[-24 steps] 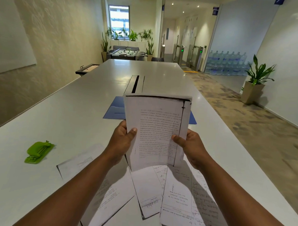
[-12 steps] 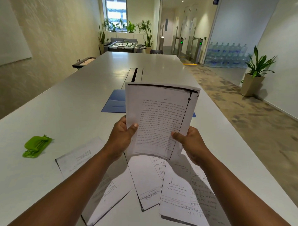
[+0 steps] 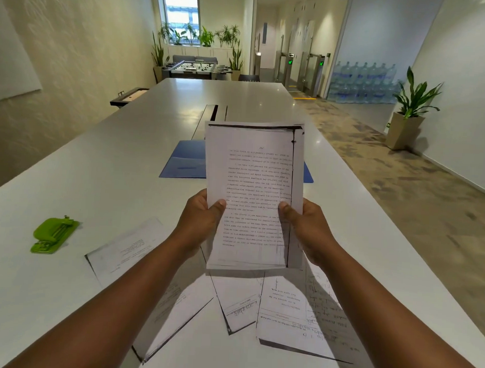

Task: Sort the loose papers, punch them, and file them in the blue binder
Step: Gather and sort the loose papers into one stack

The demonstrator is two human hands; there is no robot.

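Since a second ago, you squared the stack of papers and brought it more upright, its sheets now lined up where they had been fanned. Your left hand and right hand each had fingers closed on a side edge of the stack, thumbs on the front page. You held it above the loose sheets scattered on the tabletop. This looked like the sorting step, well short of punching. Next, you needed to gather those remaining sheets, then reach the green punch well to your left. The blue binder lay open beyond the stack.
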